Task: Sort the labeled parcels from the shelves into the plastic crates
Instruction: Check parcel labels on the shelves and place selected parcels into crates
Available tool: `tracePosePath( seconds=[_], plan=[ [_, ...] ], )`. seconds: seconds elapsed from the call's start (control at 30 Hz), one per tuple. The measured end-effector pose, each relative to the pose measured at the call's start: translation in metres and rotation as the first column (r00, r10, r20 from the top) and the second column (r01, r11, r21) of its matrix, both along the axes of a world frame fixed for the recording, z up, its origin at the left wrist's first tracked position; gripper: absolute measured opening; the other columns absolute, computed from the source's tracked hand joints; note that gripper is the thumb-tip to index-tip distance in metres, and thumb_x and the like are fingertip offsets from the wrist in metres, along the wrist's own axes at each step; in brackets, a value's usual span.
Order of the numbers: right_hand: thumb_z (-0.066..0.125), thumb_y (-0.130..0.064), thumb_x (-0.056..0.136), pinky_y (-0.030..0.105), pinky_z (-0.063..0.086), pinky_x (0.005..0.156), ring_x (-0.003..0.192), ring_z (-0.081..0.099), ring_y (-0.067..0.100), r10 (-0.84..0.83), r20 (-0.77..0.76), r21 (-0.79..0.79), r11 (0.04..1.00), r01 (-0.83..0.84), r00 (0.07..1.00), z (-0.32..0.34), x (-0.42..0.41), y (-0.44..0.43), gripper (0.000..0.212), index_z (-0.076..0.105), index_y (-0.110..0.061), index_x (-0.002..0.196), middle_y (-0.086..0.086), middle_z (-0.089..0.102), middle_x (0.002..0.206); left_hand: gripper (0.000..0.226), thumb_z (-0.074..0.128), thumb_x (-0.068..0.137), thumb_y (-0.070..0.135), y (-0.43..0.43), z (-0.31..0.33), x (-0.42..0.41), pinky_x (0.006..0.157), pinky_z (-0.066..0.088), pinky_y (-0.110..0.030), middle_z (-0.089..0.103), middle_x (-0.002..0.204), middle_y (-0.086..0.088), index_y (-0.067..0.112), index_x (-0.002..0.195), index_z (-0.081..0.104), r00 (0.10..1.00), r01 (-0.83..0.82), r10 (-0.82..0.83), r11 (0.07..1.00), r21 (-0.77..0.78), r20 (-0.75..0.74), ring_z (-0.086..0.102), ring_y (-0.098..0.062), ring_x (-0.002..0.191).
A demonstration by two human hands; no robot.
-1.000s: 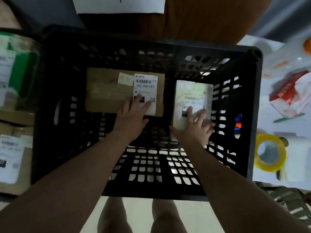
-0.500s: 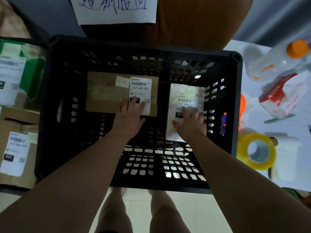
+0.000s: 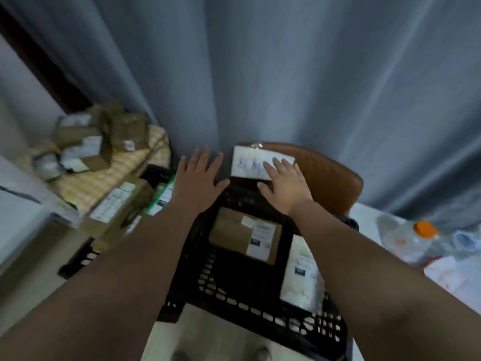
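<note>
A black plastic crate (image 3: 250,308) stands in front of me. Inside it lie a brown cardboard parcel (image 3: 231,234) with a white label and a white bag parcel (image 3: 299,280) with a label, side by side. My left hand (image 3: 199,179) is raised above the crate's far left rim, fingers spread and empty. Over the far rim hovers my right hand (image 3: 285,185), fingers straight, in front of a handwritten white paper sign (image 3: 250,162). Neither hand touches a parcel.
A second crate (image 3: 80,256) on the left holds labeled cardboard parcels (image 3: 117,204). More parcels (image 3: 88,142) pile on a striped cloth at far left. A brown chair back (image 3: 330,175) stands behind the crate. Grey curtains hang behind. A bottle with an orange cap (image 3: 424,230) lies on the right table.
Both hands have lifted off the two parcels and out of the crate, now spread above its far rim. The view has swung upward toward the curtain.
</note>
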State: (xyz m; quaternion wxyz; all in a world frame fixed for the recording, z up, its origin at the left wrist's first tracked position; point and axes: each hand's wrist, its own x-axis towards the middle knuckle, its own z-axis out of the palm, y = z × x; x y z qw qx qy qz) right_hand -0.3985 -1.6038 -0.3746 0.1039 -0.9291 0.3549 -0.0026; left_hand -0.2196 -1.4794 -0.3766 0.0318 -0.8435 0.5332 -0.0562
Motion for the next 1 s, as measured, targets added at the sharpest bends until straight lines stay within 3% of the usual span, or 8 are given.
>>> tracePosePath(
  seconds=[0.13, 0.33, 0.5, 0.8, 1.0],
  plan=[
    [0.038, -0.043, 0.1, 0.043, 0.003, 0.119, 0.148, 0.009, 0.025, 0.199, 0.09, -0.198, 0.964, -0.178, 0.976, 0.1, 0.076, 0.022, 0.062, 0.018, -0.017, 0.152, 0.008, 0.013, 0.161, 0.069, 0.035, 0.096, 0.057, 0.044, 0.105, 0.048, 0.117, 0.006, -0.048, 0.007, 0.161, -0.007, 0.027, 0.153, 0.011, 0.986, -0.113, 0.132, 0.979, -0.171, 0.103, 0.006, -0.025, 0.148],
    [0.039, -0.045, 0.099, 0.041, 0.001, 0.119, 0.148, 0.009, 0.024, 0.382, 0.232, -0.369, 0.886, -0.282, 0.895, 0.197, 0.161, 0.097, 0.063, 0.019, -0.019, 0.153, 0.008, 0.013, 0.161, 0.069, 0.023, 0.096, 0.062, 0.146, 0.206, 0.1, 0.118, -0.003, -0.047, -0.006, 0.162, -0.003, 0.031, 0.153, -0.001, 0.922, -0.31, 0.36, 0.907, -0.285, 0.142, -0.006, -0.022, 0.148],
    [0.033, -0.053, 0.098, 0.045, -0.005, 0.12, 0.148, -0.006, 0.026, 0.491, 0.251, -0.361, 0.847, -0.39, 0.834, 0.231, 0.216, 0.186, 0.068, 0.008, -0.023, 0.154, 0.007, -0.006, 0.162, 0.072, 0.025, 0.095, 0.063, 0.254, 0.251, 0.126, 0.119, 0.009, -0.044, 0.012, 0.161, -0.007, 0.028, 0.154, 0.004, 0.856, -0.395, 0.484, 0.839, -0.375, 0.183, 0.011, -0.025, 0.147],
    [0.036, -0.047, 0.1, 0.039, -0.002, 0.119, 0.149, -0.002, 0.023, 0.701, 0.411, -0.381, 0.713, -0.589, 0.582, 0.278, 0.306, 0.401, 0.063, 0.014, -0.023, 0.154, 0.005, 0.002, 0.162, 0.071, 0.025, 0.094, 0.063, 0.471, 0.29, 0.161, 0.119, 0.011, -0.043, 0.013, 0.161, -0.005, 0.028, 0.153, 0.007, 0.721, -0.52, 0.655, 0.727, -0.447, 0.227, 0.008, -0.022, 0.148],
    [0.042, -0.044, 0.099, 0.041, 0.005, 0.119, 0.148, -0.002, 0.025, 0.819, 0.437, -0.388, 0.545, -0.743, 0.373, 0.285, 0.341, 0.552, 0.062, 0.017, -0.026, 0.153, 0.002, 0.001, 0.162, 0.07, 0.032, 0.094, 0.059, 0.615, 0.294, 0.159, 0.106, 0.032, -0.042, 0.032, 0.152, -0.009, 0.025, 0.153, 0.015, 0.627, -0.613, 0.753, 0.634, -0.47, 0.199, 0.033, -0.029, 0.136]
  ],
)
